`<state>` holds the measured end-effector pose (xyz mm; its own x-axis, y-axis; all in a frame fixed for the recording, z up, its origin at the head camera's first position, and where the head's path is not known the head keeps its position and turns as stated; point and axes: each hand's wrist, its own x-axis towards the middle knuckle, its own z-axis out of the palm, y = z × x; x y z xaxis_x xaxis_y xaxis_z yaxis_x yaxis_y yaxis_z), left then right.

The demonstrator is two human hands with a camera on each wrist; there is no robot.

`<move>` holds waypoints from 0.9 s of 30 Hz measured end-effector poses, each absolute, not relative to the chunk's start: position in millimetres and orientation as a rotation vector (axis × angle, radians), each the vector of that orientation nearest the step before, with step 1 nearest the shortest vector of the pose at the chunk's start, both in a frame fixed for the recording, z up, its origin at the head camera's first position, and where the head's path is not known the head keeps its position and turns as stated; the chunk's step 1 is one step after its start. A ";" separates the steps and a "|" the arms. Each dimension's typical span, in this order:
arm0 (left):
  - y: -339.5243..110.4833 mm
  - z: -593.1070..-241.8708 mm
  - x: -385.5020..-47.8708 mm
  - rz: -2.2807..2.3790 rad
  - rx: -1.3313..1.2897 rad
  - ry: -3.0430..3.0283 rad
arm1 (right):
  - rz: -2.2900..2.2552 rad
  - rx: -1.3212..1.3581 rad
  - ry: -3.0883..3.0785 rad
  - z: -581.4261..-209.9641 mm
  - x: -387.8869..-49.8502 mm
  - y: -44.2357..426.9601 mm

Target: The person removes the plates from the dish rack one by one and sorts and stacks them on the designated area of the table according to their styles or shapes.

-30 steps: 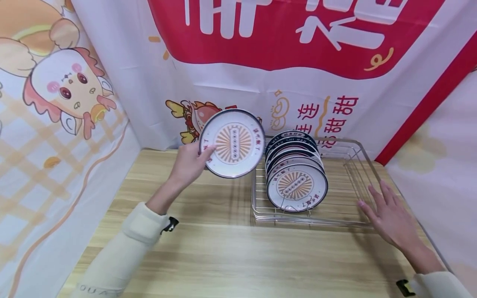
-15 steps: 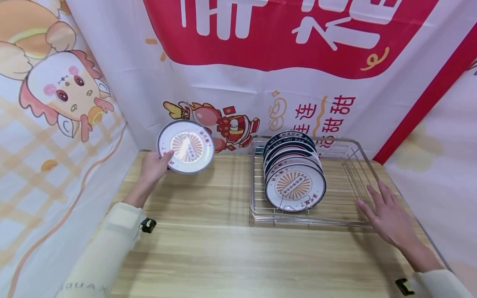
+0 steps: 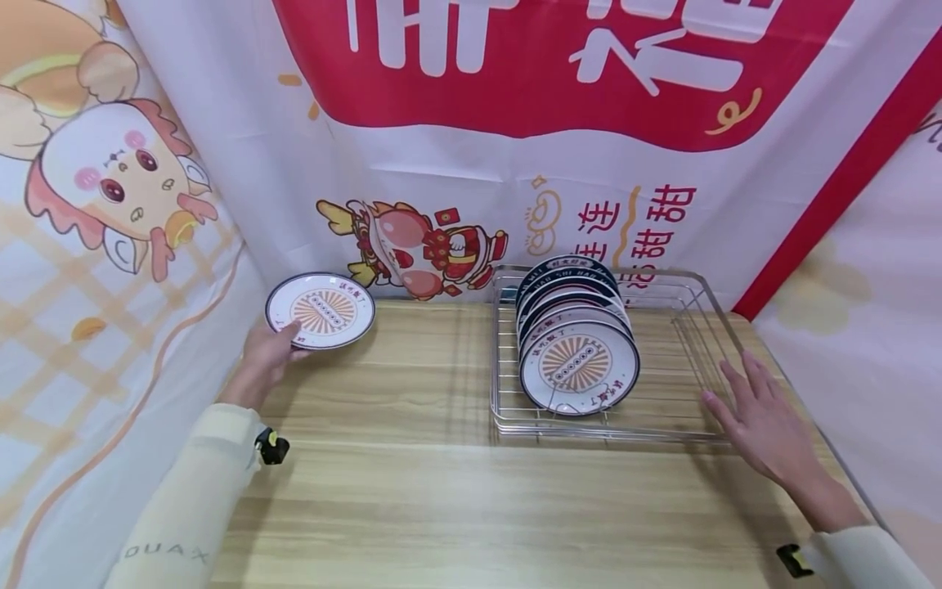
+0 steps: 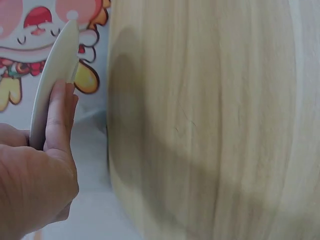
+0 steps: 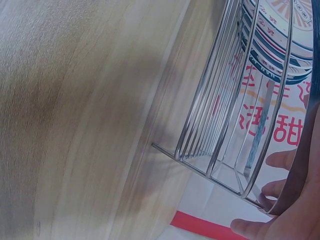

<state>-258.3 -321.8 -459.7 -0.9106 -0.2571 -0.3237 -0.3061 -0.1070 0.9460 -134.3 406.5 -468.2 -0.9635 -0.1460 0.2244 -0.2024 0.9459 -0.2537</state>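
Note:
A white plate (image 3: 320, 311) with a dark rim and an orange sunburst is in my left hand (image 3: 266, 360), at the far left near the back wall. The thumb lies on its top face and the fingers are beneath it; the left wrist view shows this plate (image 4: 56, 72) edge-on above the tabletop. My right hand (image 3: 773, 433) holds the right rim of a wire basket (image 3: 662, 433), its fingers reaching over to the inner side. Several plates (image 3: 579, 368) stand tilted in a row in the basket's left part, white-faced in front, dark-bordered behind.
The wooden tabletop (image 3: 412, 507) lies under everything. A printed cloth (image 3: 412, 147) with red lettering hangs right behind it, and another patterned cloth (image 3: 110, 393) closes off the left side.
My left hand has carried the plate leftward and down, away from the basket, tipping it flatter. My right hand and the basket have stayed in place.

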 end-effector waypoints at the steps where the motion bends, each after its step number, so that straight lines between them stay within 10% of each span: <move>1: -324.7 -462.7 -258.2 2.227 -0.666 2.058 | 0.405 0.264 -2.896 -468.4 -134.4 406.7; 27: -339.8 -483.6 -256.6 2.138 -0.918 1.904 | 0.402 0.231 -2.909 -465.9 -133.4 404.0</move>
